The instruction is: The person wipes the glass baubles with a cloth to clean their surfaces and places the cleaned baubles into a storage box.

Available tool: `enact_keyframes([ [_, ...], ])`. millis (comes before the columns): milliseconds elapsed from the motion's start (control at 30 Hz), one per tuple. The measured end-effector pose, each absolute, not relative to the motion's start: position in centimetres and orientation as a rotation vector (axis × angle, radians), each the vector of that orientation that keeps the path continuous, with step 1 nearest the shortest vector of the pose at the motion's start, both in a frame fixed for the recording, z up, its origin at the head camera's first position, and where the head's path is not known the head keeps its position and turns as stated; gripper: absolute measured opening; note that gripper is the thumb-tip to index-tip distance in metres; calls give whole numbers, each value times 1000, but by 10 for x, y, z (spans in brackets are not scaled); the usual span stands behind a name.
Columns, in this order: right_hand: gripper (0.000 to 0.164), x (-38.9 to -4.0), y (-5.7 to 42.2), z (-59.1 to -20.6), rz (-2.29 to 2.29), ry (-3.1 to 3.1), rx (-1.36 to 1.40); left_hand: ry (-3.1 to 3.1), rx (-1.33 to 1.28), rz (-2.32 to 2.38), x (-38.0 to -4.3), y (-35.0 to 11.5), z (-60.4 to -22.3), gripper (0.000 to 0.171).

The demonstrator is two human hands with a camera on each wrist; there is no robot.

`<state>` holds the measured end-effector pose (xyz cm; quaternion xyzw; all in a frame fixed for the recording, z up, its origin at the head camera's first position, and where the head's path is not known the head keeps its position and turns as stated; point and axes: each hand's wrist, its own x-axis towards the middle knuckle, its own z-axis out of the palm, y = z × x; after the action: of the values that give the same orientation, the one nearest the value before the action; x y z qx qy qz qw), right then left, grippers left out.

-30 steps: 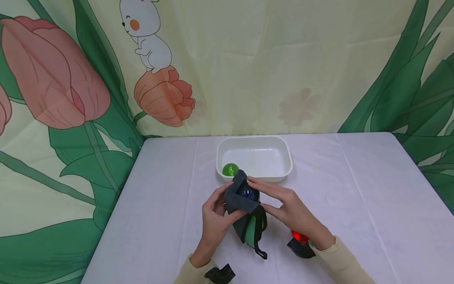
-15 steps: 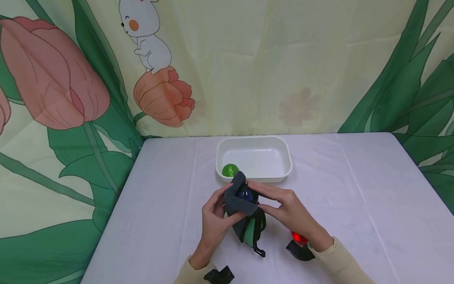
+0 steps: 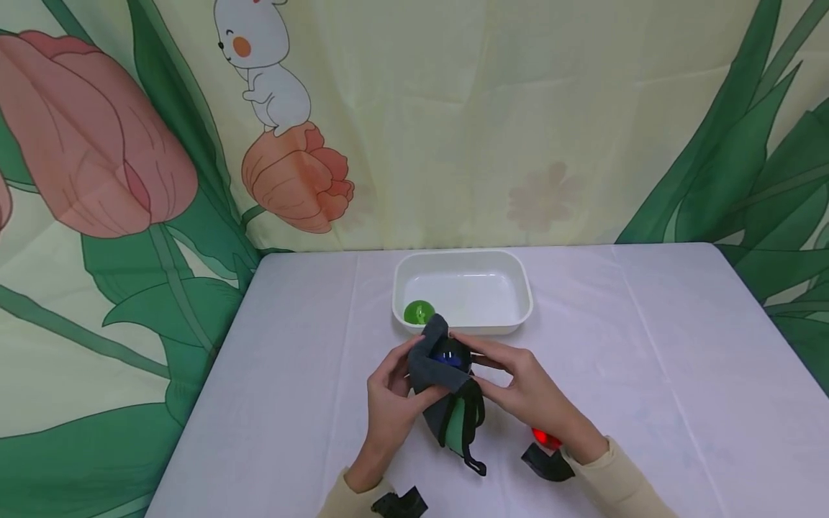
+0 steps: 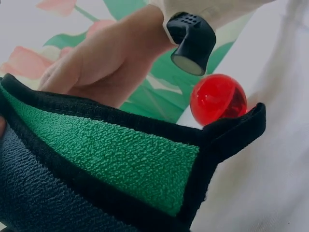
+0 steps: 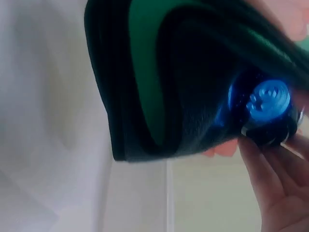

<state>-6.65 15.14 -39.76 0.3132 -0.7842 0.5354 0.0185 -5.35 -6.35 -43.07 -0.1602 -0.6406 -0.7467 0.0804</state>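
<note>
A folded cloth, dark grey-blue with a green side, black edging and a hanging loop, is held up over the table by my left hand, thumb at the near fold. In its fold sits a glossy dark blue ball, which my right hand grips from the right between fingers and thumb. The right wrist view shows the blue ball half covered by cloth, with fingertips at its side. In the left wrist view the green face of the cloth fills the foreground.
Behind the hands stands a white tray with a green ball in its near left corner. A clear red ball rests on the white tablecloth, partly behind the right wrist in the head view. A printed curtain hangs behind the table.
The blue ball has turned a little in the cloth and shows a darker top. The right fingers have shifted slightly round it. The left hand keeps its place on the cloth.
</note>
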Motion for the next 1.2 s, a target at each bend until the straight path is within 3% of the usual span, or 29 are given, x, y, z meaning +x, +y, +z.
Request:
enact_keyframes([
  [467,83,-62,159,-398,1325,-2501,1051,-1912,-506,-2235,-53,-61,-429,66],
  [533,79,-63,159,-399,1285,-2475,1100,-1912,-517,-2232,-53,-61,-429,66],
  [700,45,-66,158,-402,1148,-2338,1234,-1925,-526,-2240,-53,-62,-428,65],
  [867,46,-65,158,-402,1164,-2359,1220,-1943,-514,-2259,-52,-63,-428,65],
  [1067,77,-61,154,-399,1322,-2365,1122,-1975,-545,-2234,-52,-66,-429,65],
  [1200,77,-60,153,-398,1418,-2376,1076,-1978,-538,-2244,-52,-66,-430,65],
])
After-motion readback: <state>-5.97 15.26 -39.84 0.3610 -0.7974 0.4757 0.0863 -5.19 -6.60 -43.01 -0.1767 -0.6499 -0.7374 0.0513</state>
